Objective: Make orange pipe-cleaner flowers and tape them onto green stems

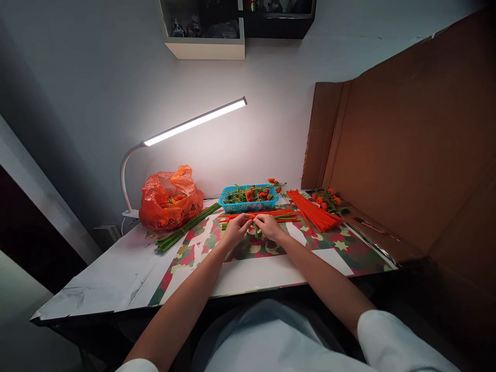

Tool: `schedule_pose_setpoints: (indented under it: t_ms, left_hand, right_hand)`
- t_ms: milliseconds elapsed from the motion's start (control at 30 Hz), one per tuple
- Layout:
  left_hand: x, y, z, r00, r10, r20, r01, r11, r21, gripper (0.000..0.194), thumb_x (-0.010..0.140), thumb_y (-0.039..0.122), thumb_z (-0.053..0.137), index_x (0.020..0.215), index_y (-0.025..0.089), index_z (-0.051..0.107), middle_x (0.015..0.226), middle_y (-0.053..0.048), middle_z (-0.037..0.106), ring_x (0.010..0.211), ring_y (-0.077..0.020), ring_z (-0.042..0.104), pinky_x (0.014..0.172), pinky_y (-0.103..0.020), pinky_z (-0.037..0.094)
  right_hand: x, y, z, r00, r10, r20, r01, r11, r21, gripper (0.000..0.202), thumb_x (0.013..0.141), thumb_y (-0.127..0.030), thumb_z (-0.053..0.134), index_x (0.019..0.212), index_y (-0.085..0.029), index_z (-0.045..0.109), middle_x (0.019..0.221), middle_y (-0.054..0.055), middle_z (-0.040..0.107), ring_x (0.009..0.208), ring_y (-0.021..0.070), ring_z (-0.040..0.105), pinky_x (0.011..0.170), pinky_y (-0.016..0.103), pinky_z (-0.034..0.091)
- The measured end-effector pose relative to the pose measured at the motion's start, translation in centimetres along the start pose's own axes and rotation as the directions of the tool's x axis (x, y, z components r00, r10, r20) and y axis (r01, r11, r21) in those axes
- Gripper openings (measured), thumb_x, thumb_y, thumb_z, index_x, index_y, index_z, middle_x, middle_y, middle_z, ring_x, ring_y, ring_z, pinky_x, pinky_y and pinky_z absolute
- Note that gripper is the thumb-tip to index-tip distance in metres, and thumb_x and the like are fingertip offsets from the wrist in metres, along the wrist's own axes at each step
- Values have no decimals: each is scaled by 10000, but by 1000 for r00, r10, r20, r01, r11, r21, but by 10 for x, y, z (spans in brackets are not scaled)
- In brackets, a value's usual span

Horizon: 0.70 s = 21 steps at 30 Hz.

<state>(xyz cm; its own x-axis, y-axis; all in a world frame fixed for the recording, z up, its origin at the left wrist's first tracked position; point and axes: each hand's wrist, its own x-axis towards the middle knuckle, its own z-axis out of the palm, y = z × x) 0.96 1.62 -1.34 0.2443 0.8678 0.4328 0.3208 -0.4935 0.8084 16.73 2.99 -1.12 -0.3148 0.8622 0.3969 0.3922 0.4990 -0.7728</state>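
Observation:
My left hand [237, 228] and my right hand [268, 227] meet over the front middle of the table, fingertips pinched close together. Between them is a small orange pipe-cleaner flower [251, 217] with a short green piece hanging below. Both hands appear closed on it; the fingers hide most of it. Just behind lie loose orange and green pipe cleaners [289, 217]. A blue basket [232, 208] beyond them holds several orange flowers with green stems. To the right spreads a bundle of orange pipe cleaners [314, 213].
A bundle of green pipe cleaners [186, 228] lies left, beside an orange plastic bag [170, 204]. A lit desk lamp [196, 122] arches above. More orange flowers [327, 200] lie by a tall cardboard sheet [411, 139] on the right. Wall shelves [205, 50] hang overhead.

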Motion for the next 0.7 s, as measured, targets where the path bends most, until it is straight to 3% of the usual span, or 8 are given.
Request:
schedule_pose_setpoints:
  t_ms: [167,433,700]
  left_hand:
    - [-1,6,-1,1000,20,-6,-20,1000,-18,360,815,467,540,956,155,652,803,-49,696,727,-176,635,660,-283,489]
    - [4,-8,-7,992,-118,40,123,977,-176,404,687,485,686,882,131,694,794,-75,715,690,-176,636,633,-286,495]
    - [5,-10,-3,996,-79,-46,69,978,-197,399,631,480,729,849,151,671,824,-74,727,730,-197,665,689,-326,527]
  right_hand:
    - [-2,-3,-3,1000,-14,-17,14,1000,-15,276,830,-285,429,571,-188,419,549,-33,433,558,116,393,543,237,270]
    - [-5,-2,-4,995,-90,34,96,961,-258,235,867,-233,438,655,-174,521,647,4,544,619,126,456,584,234,281]
    - [-4,0,-2,996,-89,30,94,965,-244,235,878,-224,412,666,-179,502,664,4,542,626,125,449,586,232,284]
